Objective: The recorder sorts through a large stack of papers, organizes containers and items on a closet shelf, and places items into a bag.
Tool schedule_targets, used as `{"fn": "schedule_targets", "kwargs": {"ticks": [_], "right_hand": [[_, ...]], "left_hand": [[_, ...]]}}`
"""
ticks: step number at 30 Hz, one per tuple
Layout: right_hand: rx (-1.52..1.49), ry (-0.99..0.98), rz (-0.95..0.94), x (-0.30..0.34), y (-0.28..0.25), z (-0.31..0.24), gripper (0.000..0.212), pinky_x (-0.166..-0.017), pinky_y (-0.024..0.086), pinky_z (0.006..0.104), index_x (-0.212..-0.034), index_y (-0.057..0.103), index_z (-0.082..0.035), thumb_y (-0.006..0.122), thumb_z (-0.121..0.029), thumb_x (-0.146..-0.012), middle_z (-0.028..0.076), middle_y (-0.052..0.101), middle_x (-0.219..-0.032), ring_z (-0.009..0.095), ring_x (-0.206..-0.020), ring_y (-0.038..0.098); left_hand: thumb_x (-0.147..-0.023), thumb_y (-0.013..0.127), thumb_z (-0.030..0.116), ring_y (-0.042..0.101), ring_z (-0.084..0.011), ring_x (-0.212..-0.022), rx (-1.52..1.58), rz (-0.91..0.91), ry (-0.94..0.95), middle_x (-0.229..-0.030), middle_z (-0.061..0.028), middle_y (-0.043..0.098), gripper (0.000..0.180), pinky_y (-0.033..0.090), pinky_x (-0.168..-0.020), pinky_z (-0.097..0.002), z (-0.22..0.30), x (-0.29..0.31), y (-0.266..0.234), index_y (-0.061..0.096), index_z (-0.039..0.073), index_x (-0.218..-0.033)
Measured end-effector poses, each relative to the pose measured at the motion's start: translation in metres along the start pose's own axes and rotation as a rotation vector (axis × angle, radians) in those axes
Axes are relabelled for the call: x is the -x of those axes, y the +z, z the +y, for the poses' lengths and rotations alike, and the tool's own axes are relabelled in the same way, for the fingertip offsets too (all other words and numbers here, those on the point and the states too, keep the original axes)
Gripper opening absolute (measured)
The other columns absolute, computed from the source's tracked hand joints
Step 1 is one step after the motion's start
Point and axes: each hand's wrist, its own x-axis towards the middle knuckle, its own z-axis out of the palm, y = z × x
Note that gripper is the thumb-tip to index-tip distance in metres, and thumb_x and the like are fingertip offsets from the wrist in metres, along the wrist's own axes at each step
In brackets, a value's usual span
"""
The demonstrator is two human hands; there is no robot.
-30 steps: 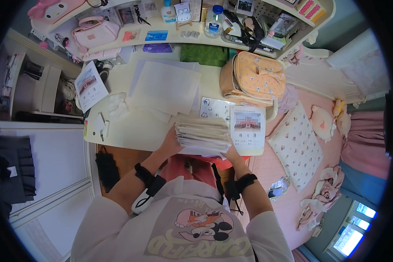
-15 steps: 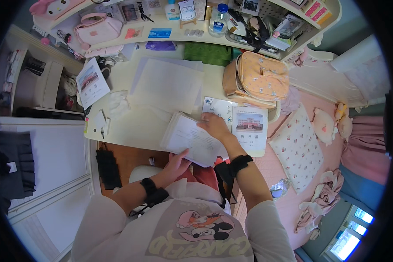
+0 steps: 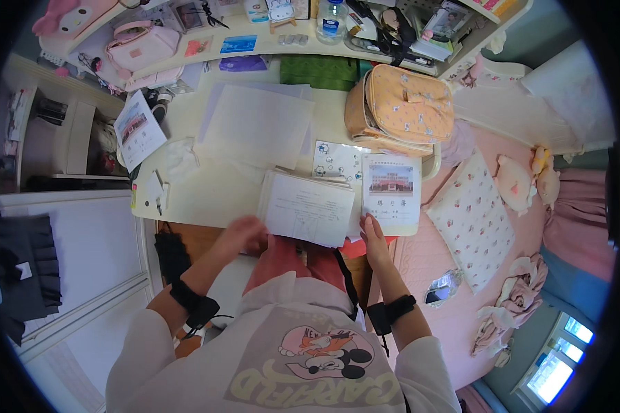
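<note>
A thick stack of printed sheets [image 3: 310, 210] lies at the desk's front edge, its top page covered with text and a faint diagram. Just off its lower left corner is my left hand [image 3: 248, 234], smeared by motion, so its fingers are unclear. My right hand [image 3: 375, 241] has its fingers stretched up to the lower left corner of a white exercise book [image 3: 393, 206] with a building picture on its cover. The fingertips seem to touch that corner. Partly behind the stack and book is a white booklet with small cartoon drawings [image 3: 339, 162].
Large translucent sheets [image 3: 255, 127] lie mid-desk. A yellow patterned bag [image 3: 410, 103] stands at the right rear, with a green pouch [image 3: 317, 72] beside it. Another exercise book [image 3: 140, 131] leans at the left. The shelf [image 3: 289, 51] holds a bottle [image 3: 331, 24]; a bed [image 3: 427, 255] adjoins the right.
Both hands have let go of the stack, which now lies flat and straighter on the desk. My left hand has moved left, and my right hand down and right to the exercise book.
</note>
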Motion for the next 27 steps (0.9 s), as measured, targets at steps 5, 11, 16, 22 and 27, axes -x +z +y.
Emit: {"fn": "schedule_targets", "kwargs": {"ticks": [5, 11, 16, 22, 27], "right_hand": [[-0.319, 0.063, -0.063, -0.009, 0.026, -0.005, 0.067, -0.103, 0.021, 0.0345, -0.135, 0.022, 0.001, 0.033, -0.049, -0.091, 0.015, 0.026, -0.139, 0.024, -0.129, 0.024], [-0.22, 0.07, -0.066, -0.027, 0.046, 0.006, 0.068, -0.103, 0.021, 0.0304, -0.135, 0.021, 0.001, 0.031, -0.05, -0.091, 0.017, 0.027, -0.138, 0.023, -0.128, 0.025], [0.154, -0.363, 0.053, -0.044, 0.034, -0.002, 0.06, -0.102, 0.024, 0.0326, -0.134, 0.024, 0.001, 0.043, -0.036, -0.091, 0.019, 0.033, -0.134, 0.025, -0.124, 0.031], [0.521, -0.583, -0.039, -0.066, 0.026, -0.068, 0.031, -0.091, 0.038, 0.0323, -0.111, 0.053, 0.0, 0.048, -0.02, -0.089, 0.018, 0.055, -0.112, 0.029, -0.106, 0.051], [0.671, -0.575, -0.224, -0.096, 0.054, -0.096, 0.032, -0.086, 0.041, 0.0335, -0.106, 0.057, -0.001, 0.045, -0.026, -0.09, 0.02, 0.058, -0.103, 0.034, -0.097, 0.054]], "left_hand": [[-0.089, 0.038, 0.049, 0.037, -0.0177, -0.12, 0.509, 0.372, 0.234, -0.127, -0.0099, 0.043, 0.059, 0.027, -0.101, -0.0362, 0.01, -0.055, -0.014, 0.034, 0.006, -0.129], [-0.09, 0.033, 0.05, 0.032, -0.022, -0.123, 0.356, -0.033, 0.358, -0.136, -0.0078, 0.031, 0.067, 0.028, -0.101, -0.0306, -0.008, -0.086, 0.016, 0.021, 0.001, -0.135], [-0.083, 0.056, 0.032, 0.035, -0.0241, -0.12, -0.15, 0.466, 0.563, -0.131, -0.0113, 0.037, 0.061, 0.031, -0.099, -0.0335, 0.006, -0.069, 0.01, 0.03, 0.004, -0.131], [-0.06, 0.074, 0.016, 0.026, -0.0296, -0.127, -1.194, -0.039, 1.04, -0.137, -0.0155, 0.025, 0.076, 0.028, -0.1, -0.0439, 0.032, -0.037, 0.064, 0.038, 0.007, -0.126], [-0.078, 0.051, 0.019, 0.019, -0.025, -0.131, -1.626, -0.204, 1.255, -0.142, -0.0089, 0.019, 0.051, 0.024, -0.104, -0.0434, 0.021, -0.067, 0.115, 0.039, 0.013, -0.127]]}}
